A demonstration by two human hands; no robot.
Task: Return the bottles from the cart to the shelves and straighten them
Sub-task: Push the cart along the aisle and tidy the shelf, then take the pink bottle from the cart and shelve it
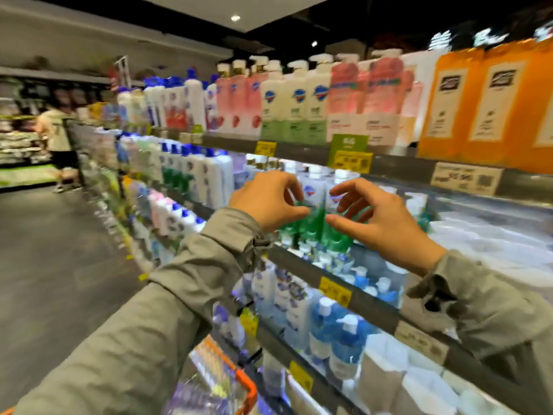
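Both my hands are raised in front of a row of green-and-white bottles [314, 217] standing upright on the middle shelf [302, 262]. My left hand [266, 202] hovers at the left bottle with fingers and thumb loosely curved, nothing clearly held. My right hand [371, 217] is beside the right bottle, fingers spread and thumb pointing left, just off or barely touching it. The orange-rimmed cart [230, 384] sits at the bottom, with purple-labelled bottles [191, 396] inside. The view is blurred.
Shelves of bottles run from left to right: tall pump bottles [293, 100] and orange packs [484, 109] on top, blue bottles [335, 333] on the shelf below my hands. A person [58, 136] stands far down the aisle on the left. Grey floor [54, 265] lies left.
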